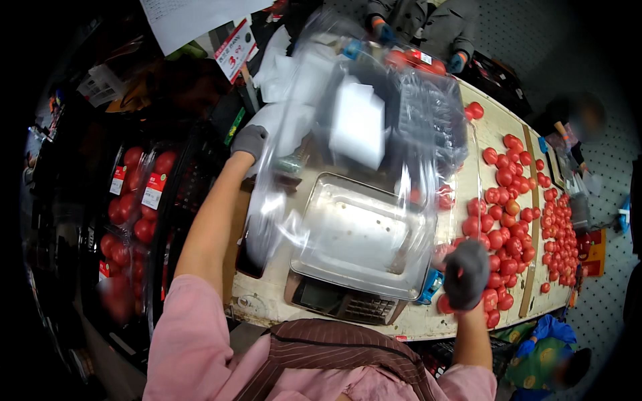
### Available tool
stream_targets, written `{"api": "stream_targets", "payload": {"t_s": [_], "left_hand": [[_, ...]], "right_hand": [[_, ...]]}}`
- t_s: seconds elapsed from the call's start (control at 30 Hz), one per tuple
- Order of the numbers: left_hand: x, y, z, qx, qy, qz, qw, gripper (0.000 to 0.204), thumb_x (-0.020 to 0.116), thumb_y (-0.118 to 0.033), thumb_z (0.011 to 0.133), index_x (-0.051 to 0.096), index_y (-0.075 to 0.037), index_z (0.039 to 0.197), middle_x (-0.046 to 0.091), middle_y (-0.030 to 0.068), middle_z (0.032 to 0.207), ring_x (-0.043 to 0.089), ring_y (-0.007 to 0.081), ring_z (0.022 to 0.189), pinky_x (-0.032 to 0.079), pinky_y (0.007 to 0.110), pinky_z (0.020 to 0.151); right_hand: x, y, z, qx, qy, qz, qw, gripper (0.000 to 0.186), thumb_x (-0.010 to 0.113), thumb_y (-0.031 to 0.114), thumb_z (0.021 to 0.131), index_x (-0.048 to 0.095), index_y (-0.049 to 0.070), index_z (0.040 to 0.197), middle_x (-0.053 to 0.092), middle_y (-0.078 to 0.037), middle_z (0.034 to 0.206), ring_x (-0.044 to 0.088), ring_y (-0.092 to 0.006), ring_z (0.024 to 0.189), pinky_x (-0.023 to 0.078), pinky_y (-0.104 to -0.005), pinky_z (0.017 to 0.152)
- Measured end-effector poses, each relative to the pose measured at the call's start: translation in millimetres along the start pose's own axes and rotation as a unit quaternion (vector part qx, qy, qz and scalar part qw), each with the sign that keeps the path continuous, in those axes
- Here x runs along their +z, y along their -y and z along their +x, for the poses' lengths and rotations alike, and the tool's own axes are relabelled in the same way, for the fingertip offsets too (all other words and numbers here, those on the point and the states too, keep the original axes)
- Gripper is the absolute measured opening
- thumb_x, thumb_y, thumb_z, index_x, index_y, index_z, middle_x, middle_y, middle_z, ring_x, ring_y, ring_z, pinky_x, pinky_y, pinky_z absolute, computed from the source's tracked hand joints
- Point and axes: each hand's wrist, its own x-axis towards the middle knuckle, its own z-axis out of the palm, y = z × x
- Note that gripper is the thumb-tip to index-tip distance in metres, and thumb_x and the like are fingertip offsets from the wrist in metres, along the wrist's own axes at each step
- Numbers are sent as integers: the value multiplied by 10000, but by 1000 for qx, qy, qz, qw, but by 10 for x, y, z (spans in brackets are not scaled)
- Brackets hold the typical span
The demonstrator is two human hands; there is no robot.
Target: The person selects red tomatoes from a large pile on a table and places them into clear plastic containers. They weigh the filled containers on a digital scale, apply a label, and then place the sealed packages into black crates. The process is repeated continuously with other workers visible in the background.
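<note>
A large piece of clear plastic film [284,220] spreads across the middle of the view, blurred by motion; whether it is a sheet or a bag I cannot tell. My left hand [249,142], in a grey glove, is closed on its left side. On the right my gloved right hand [467,274] is closed in a fist at the film's near right edge, beside loose tomatoes. Under the film lies a weighing scale with a steel pan [361,234], its keypad [368,309] facing me. Beyond the pan are black trays [321,100] with white pads [358,123] on top.
Loose tomatoes [511,227] cover the table's right side, divided by a wooden strip [533,267]. Crates at left hold packed tomatoes [144,227]. A price sign [235,50] stands at the far left. A person in grey sleeves [441,30] is across the table; others are at right.
</note>
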Motion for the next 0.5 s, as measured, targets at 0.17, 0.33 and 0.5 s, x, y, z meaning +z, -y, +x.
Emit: {"api": "stream_targets", "payload": {"t_s": [0.17, 0.33, 0.5], "left_hand": [[5, -86, 88, 110, -81, 99, 986, 184, 535, -165, 854, 658, -29, 875, 647, 208, 928, 628, 391, 886, 512, 432, 791], [-730, -76, 158, 48, -117, 107, 986, 215, 516, -193, 854, 644, -21, 840, 623, 276, 926, 601, 413, 892, 496, 427, 752], [-1222, -574, -255, 52, 79, -501, 860, 157, 566, -166, 884, 640, -33, 927, 623, 39, 813, 589, 142, 763, 479, 284, 664]], "right_hand": [[241, 506, -923, 18, 33, 18, 999, 294, 634, 29, 689, 575, 124, 961, 548, -35, 855, 549, -238, 779, 451, -378, 688], [428, 708, -1209, 57, 103, 13, 993, 218, 642, 123, 702, 608, 122, 918, 566, -23, 821, 543, -217, 747, 419, -370, 668], [540, 794, -1241, 99, 100, 9, 990, 159, 619, 149, 743, 600, 121, 899, 549, -37, 786, 543, -227, 756, 422, -367, 671]]}}
